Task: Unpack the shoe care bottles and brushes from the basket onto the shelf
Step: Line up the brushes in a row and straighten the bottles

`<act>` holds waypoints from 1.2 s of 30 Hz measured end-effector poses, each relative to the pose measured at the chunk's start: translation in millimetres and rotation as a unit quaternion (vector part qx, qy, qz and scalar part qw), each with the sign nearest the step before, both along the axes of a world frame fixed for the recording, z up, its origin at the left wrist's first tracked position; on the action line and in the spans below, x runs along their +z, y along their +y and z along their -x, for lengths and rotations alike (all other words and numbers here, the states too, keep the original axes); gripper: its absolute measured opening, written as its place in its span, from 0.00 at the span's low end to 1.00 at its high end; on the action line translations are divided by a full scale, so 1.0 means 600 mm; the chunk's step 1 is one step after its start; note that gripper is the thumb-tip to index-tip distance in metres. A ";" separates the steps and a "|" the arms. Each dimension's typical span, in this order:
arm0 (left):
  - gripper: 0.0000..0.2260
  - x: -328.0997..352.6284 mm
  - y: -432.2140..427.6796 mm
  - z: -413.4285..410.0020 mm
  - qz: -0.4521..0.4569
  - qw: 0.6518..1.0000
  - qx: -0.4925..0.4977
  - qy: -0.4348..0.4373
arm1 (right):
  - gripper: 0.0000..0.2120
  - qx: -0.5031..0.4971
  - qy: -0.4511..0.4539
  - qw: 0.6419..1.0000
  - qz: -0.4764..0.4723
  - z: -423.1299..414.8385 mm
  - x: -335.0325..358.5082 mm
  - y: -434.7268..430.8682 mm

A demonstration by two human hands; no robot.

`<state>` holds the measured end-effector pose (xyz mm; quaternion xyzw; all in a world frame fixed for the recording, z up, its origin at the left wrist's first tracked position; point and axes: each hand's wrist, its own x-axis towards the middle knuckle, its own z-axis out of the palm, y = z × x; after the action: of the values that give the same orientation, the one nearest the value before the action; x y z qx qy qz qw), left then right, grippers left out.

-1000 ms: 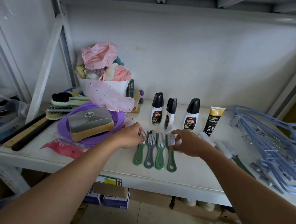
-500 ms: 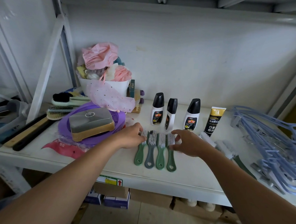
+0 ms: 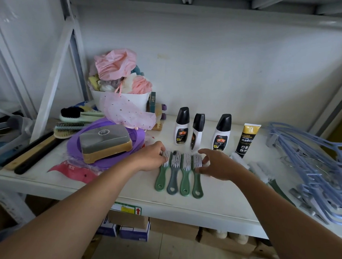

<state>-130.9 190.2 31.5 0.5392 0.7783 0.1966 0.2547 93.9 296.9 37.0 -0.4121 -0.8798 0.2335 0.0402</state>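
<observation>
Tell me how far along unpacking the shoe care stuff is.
Mostly done, it seems. Three bottles and a tube stand at the back of the shelf, and four brushes lie in a row. The left hand and right hand touch the row's outer bristle heads, apparently squaring it. A grey-topped block on the purple basket may be left.

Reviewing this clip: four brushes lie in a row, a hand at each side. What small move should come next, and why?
Probably lift both hands away: the left hand and right hand only flank the four brushes, which lie side by side, handles nearly parallel, on the shelf in front of the standing bottles.
</observation>
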 end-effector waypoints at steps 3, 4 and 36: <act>0.19 0.002 0.000 -0.002 0.000 1.000 0.001 -0.005 | 0.33 -0.025 0.028 0.999 0.025 -0.015 0.015 0.010; 0.18 0.001 -0.001 -0.001 0.000 1.000 0.002 -0.007 | 0.29 -0.044 0.044 0.998 0.027 -0.023 0.021 0.015; 0.19 0.002 0.000 0.001 0.009 1.000 -0.007 0.004 | 0.39 -0.093 -0.039 0.995 -0.007 -0.056 0.032 0.016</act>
<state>-131.8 189.9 32.4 0.5428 0.7774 0.1854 0.2581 127.7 306.3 56.4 -0.5007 -0.8402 0.2061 0.0299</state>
